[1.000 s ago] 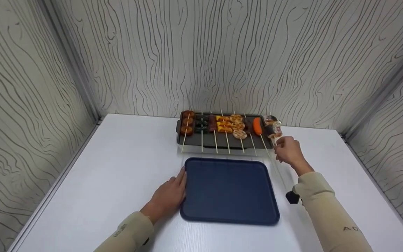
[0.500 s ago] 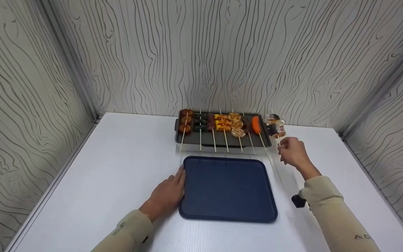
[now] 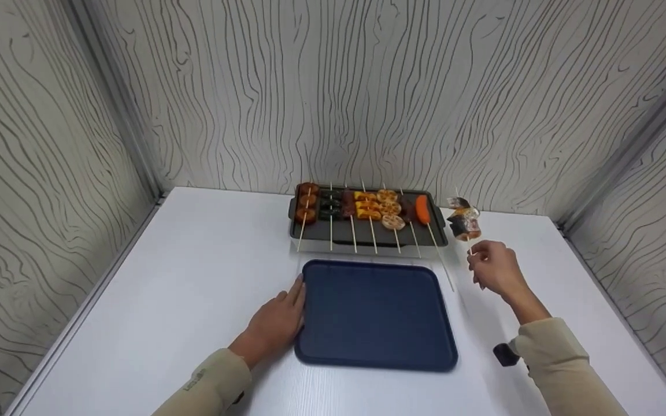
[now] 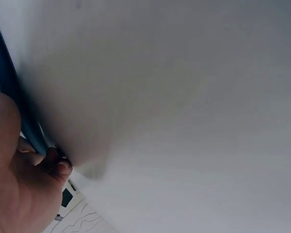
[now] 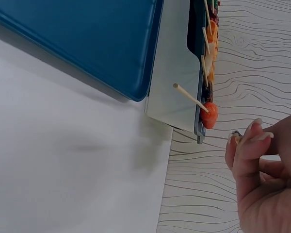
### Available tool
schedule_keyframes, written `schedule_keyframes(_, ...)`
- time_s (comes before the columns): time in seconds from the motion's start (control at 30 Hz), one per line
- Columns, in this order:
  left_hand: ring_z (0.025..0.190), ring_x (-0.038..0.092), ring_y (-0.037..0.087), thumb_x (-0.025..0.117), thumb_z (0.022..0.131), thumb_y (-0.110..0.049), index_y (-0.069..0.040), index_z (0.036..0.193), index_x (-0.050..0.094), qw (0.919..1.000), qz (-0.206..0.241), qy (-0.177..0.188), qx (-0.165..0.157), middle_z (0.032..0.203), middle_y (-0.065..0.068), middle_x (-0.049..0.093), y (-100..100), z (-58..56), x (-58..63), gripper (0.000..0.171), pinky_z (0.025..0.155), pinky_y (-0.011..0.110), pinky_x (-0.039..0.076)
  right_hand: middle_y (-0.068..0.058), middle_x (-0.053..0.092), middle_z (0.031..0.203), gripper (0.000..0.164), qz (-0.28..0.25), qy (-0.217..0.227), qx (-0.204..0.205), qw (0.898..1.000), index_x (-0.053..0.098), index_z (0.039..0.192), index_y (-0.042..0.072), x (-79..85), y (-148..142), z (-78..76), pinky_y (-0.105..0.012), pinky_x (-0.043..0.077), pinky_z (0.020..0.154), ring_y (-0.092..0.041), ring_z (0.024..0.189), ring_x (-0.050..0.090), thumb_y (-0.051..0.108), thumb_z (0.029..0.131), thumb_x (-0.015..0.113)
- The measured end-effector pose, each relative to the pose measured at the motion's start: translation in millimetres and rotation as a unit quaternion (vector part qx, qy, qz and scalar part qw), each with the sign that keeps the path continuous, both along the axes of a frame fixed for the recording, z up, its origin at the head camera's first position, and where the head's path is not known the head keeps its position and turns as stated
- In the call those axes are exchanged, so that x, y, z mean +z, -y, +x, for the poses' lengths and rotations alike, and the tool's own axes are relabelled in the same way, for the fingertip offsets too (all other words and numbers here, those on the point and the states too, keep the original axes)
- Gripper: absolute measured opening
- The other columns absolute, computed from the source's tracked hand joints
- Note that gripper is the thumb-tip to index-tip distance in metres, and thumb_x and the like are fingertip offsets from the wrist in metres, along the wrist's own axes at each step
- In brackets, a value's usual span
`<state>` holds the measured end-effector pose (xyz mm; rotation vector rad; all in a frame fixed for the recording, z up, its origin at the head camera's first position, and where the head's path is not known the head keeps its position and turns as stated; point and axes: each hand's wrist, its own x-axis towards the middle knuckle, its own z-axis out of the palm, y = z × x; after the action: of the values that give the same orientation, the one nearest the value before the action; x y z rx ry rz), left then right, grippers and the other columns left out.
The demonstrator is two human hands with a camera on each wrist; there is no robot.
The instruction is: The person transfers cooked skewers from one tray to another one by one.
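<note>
A: How does the left hand [image 3: 275, 320] lie?
B: Relaxed, its fingers fairly straight, touching the left edge of the blue tray [image 3: 376, 315].

A: And beyond the tray?
B: The grill [image 3: 342, 232], bearing a row of seven sticks of food. The last, at the right end, is the sausage [image 3: 422, 209].

A: Where's the fish skewer [image 3: 465, 222]?
B: Just right of the grill, apart from it, tilted with its food end uppermost.

A: Held?
B: Yes, the right hand [image 3: 498, 268] pinches its stick between thumb and curled fingers, just below the food.
</note>
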<state>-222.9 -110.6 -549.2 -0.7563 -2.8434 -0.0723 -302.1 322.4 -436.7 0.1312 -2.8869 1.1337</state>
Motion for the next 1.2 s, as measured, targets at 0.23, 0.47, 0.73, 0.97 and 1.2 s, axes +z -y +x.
schedule_keyframes(0.23,0.102,0.062,0.030,0.054,0.103,-0.020,0.011,0.147,0.045,1.0000,0.005,0.004,-0.002,0.158,0.024,0.039,-1,1.3,1.8,0.054,0.078,0.038,0.057,-0.011,0.068,0.083,0.028,-0.010,0.003,0.000,1.000,0.059,0.120,-0.014,0.5,1,21.6,-0.029,0.050,0.045,-0.020,0.054,0.064,0.004,0.100,0.052)
schedule_keyframes(0.47,0.102,0.062,0.031,0.054,0.103,-0.019,0.011,0.147,0.045,0.9999,0.008,0.007,-0.001,0.158,0.024,0.039,0,0.9,2.9,0.054,0.077,0.038,0.057,-0.011,0.067,0.082,0.027,-0.024,0.010,0.002,1.000,0.060,0.120,-0.012,2.7,7,37.8,-0.030,0.049,0.043,-0.022,0.052,0.062,0.004,0.100,0.053)
schedule_keyframes(0.73,0.104,0.062,0.033,0.055,0.104,-0.018,0.011,0.147,0.045,0.9997,0.015,0.020,-0.001,0.159,0.024,0.038,0,0.6,4.0,0.054,0.079,0.039,0.057,-0.011,0.065,0.083,0.027,-0.057,0.029,0.003,0.998,0.059,0.122,-0.012,-4.8,16,58.1,-0.032,0.050,0.043,-0.023,0.053,0.062,0.001,0.099,0.053)
schedule_keyframes(0.97,0.112,0.061,0.032,0.052,0.105,-0.020,0.010,0.150,0.042,0.9989,0.017,0.043,0.009,0.161,0.022,0.034,1,1.0,3.3,0.055,0.082,0.040,0.057,-0.011,0.066,0.082,0.026,-0.066,0.017,0.003,0.998,0.059,0.122,-0.013,-8.5,22,70.4,-0.031,0.048,0.041,-0.028,0.050,0.061,0.000,0.100,0.055)
schedule_keyframes(1.2,0.110,0.062,0.033,0.054,0.104,-0.020,0.011,0.149,0.043,0.9990,0.019,0.040,0.005,0.161,0.023,0.036,0,1.5,3.9,0.055,0.080,0.040,0.057,-0.010,0.064,0.081,0.024,-0.081,0.025,0.002,0.996,0.061,0.120,-0.012,-13.0,28,82.5,-0.030,0.047,0.040,-0.029,0.051,0.061,-0.002,0.099,0.055)
